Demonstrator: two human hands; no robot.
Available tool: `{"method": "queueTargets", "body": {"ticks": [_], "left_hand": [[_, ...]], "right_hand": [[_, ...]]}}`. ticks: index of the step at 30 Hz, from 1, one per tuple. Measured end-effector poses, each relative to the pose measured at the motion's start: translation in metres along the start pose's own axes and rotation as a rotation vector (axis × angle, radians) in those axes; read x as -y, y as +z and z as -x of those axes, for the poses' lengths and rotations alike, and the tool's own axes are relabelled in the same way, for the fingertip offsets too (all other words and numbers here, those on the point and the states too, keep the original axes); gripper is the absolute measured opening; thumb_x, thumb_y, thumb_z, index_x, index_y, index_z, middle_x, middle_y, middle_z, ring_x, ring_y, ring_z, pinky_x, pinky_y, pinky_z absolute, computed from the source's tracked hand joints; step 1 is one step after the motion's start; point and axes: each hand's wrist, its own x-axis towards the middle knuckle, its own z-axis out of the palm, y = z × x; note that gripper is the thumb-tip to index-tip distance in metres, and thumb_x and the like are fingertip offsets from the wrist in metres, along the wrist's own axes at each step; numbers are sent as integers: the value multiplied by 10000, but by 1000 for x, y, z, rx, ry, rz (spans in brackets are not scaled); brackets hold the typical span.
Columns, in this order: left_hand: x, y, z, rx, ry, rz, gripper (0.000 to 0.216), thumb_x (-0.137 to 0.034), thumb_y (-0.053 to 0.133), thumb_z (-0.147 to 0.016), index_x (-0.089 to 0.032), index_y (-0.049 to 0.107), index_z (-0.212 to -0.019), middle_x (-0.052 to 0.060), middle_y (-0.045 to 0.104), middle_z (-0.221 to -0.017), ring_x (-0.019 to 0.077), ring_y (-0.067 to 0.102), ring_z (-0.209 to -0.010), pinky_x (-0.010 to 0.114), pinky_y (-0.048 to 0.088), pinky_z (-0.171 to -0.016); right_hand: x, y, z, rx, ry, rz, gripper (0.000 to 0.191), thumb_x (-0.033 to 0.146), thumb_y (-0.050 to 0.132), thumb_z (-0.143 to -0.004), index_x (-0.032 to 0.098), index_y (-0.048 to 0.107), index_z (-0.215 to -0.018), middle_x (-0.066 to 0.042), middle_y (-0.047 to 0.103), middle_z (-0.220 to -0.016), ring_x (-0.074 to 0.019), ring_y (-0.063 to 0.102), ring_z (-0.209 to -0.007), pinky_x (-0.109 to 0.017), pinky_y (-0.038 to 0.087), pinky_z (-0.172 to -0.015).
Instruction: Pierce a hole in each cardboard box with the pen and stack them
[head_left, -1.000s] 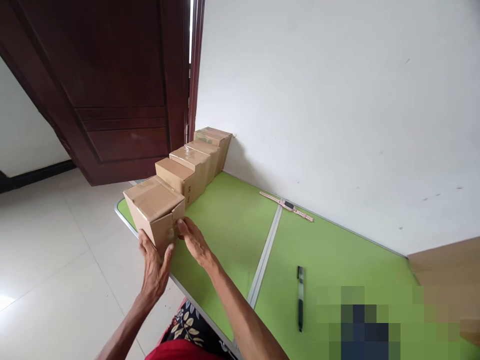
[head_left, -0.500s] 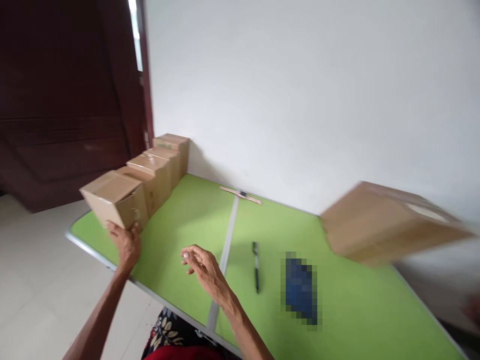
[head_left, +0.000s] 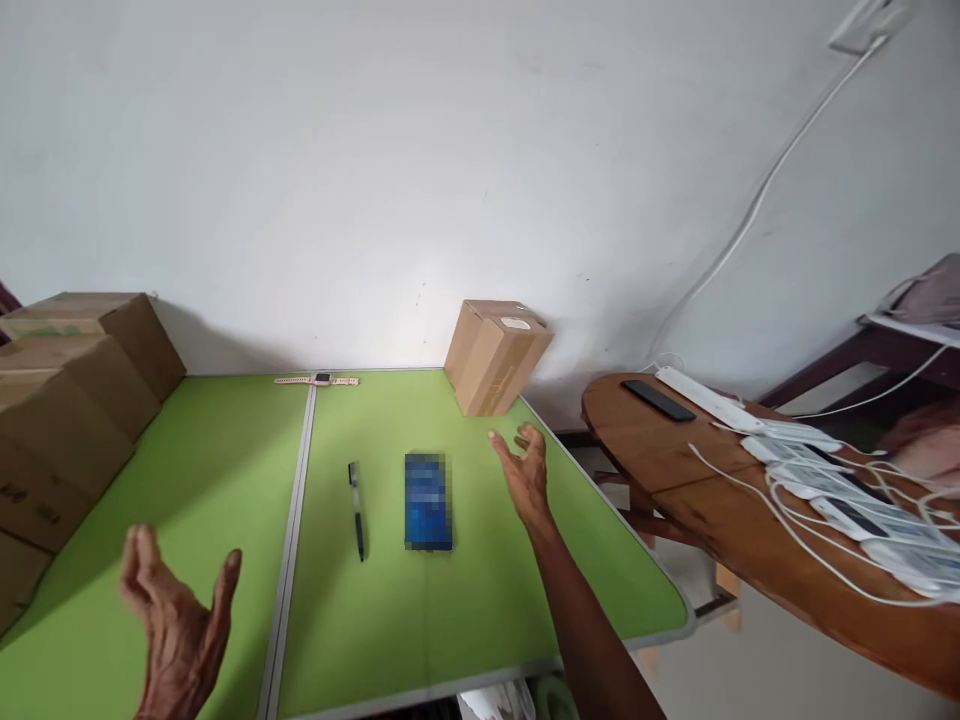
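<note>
My right hand (head_left: 525, 468) reaches out over the green table (head_left: 390, 620), thumb and fingers apart and nothing in them. Just beyond its fingertips a cardboard box (head_left: 487, 365) stands against the wall at the far right corner. Over the left half of the table is my left hand (head_left: 176, 620), empty with its fingers spread. Left of that hand, several cardboard boxes (head_left: 82, 420) stand in a row, cut off by the view's edge. Between my hands lie a black-and-clear pen (head_left: 356, 510) and a blurred blue rectangular item (head_left: 428, 505).
A pink-strapped watch (head_left: 322, 379) lies along the table's back edge. To the right, a brown wooden table (head_left: 675, 480) holds a black phone (head_left: 658, 399), white power strips (head_left: 709, 398) and tangled white cables. The white wall (head_left: 375, 180) borders the green table.
My view has swung to the right. My left hand has let go of the nearest box in the row. My right hand has moved over to the single box on the right.
</note>
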Motion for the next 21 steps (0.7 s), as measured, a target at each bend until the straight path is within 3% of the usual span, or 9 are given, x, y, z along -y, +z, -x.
{"method": "queueTargets", "body": {"ticks": [3, 6, 10, 15, 17, 19, 21], "left_hand": [[-45, 34, -10, 78, 41, 30, 1264, -829, 580, -861, -32, 92, -1712, 372, 150, -1712, 623, 208, -1562, 897, 345, -1110], [-87, 71, -18, 229, 40, 127, 1119, -727, 565, -949, -133, 42, -1740, 311, 120, -1745, 581, 265, -1574, 859, 378, -1133], [-146, 137, -36, 483, 170, 293, 940, -618, 524, -1040, -224, 48, -1748, 226, 131, -1779, 455, 189, -1657, 726, 266, -1290], [-209, 230, -75, 826, 129, 442, 1099, -707, 584, -977, -100, 70, -1736, 265, 87, -1807, 435, 13, -1692, 682, 40, -1343], [-226, 263, -93, 882, 98, 495, 1172, -762, 602, -939, -75, 81, -1734, 263, 63, -1818, 431, -62, -1692, 644, -9, -1351], [-237, 291, -110, 878, 68, 544, 1145, -782, 520, -972, -90, 28, -1739, 229, -6, -1832, 402, -113, -1692, 609, -21, -1357], [-243, 313, -120, 859, 36, 603, 1031, -770, 388, -1028, -133, 5, -1741, 183, -33, -1842, 354, -71, -1704, 551, 22, -1372]], "right_hand": [[-19, 3, -50, -83, 12, -20, 994, 871, 610, -757, 231, 470, -1504, -205, 450, -1614, -397, 449, -1470, -561, 429, -1173], [-32, 4, -102, -125, 31, -66, 1037, 894, 465, -819, 200, 414, -1588, -205, 384, -1685, -397, 351, -1567, -568, 282, -1274], [-41, 11, -151, -80, 42, -137, 991, 916, 402, -844, 256, 473, -1580, -146, 420, -1695, -356, 359, -1581, -538, 312, -1264], [-50, 21, -147, 38, 64, -185, 944, 962, 408, -828, 232, 667, -1366, -180, 706, -1382, -386, 638, -1301, -566, 497, -1083], [-53, 20, -135, 66, 74, -191, 936, 960, 379, -854, 204, 693, -1308, -196, 758, -1249, -396, 690, -1190, -591, 522, -1033], [-53, 18, -124, 82, 74, -200, 943, 956, 386, -863, 199, 674, -1347, -212, 731, -1321, -414, 663, -1254, -618, 503, -1064], [-48, 19, -116, 115, 62, -215, 973, 954, 487, -825, 222, 616, -1453, -204, 615, -1530, -421, 557, -1420, -622, 451, -1146]]}}
